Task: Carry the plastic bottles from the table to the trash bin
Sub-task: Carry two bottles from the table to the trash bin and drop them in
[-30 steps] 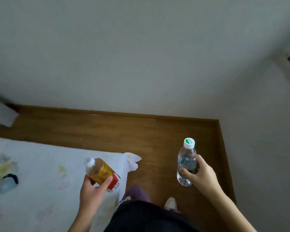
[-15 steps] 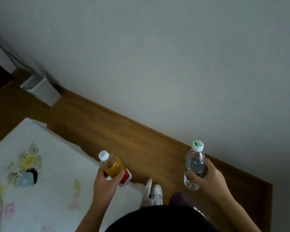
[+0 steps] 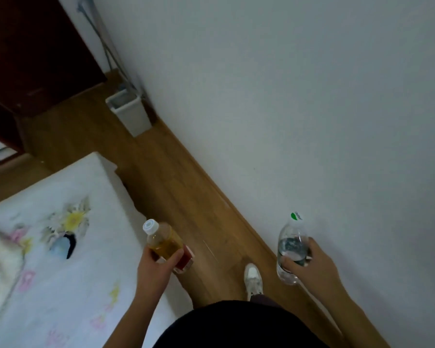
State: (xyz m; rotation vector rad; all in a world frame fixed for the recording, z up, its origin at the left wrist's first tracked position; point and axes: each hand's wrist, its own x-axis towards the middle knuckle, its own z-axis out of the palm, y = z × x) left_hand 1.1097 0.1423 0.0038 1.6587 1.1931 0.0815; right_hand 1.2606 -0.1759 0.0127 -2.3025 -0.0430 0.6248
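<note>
Mid-carry: left hand (image 3: 152, 268) wraps the tea bottle (image 3: 166, 243) over the counter (image 3: 60, 285) edge, right hand (image 3: 312, 263) clamps the water bottle (image 3: 291, 248) near the wall. Bin (image 3: 129, 115) sits well ahead, looks open I think; next walk over and drop both in

left hand (image 3: 153, 271) grips tea bottle (image 3: 166, 243) | right hand (image 3: 312, 263) grips water bottle (image 3: 292, 249) | trash bin (image 3: 129, 114) ahead

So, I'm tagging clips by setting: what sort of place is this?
Probably a room at home: wood-look plank floor, plain white wall, small white plastic trash bin by the wall, flower-print white tablecloth.
</note>
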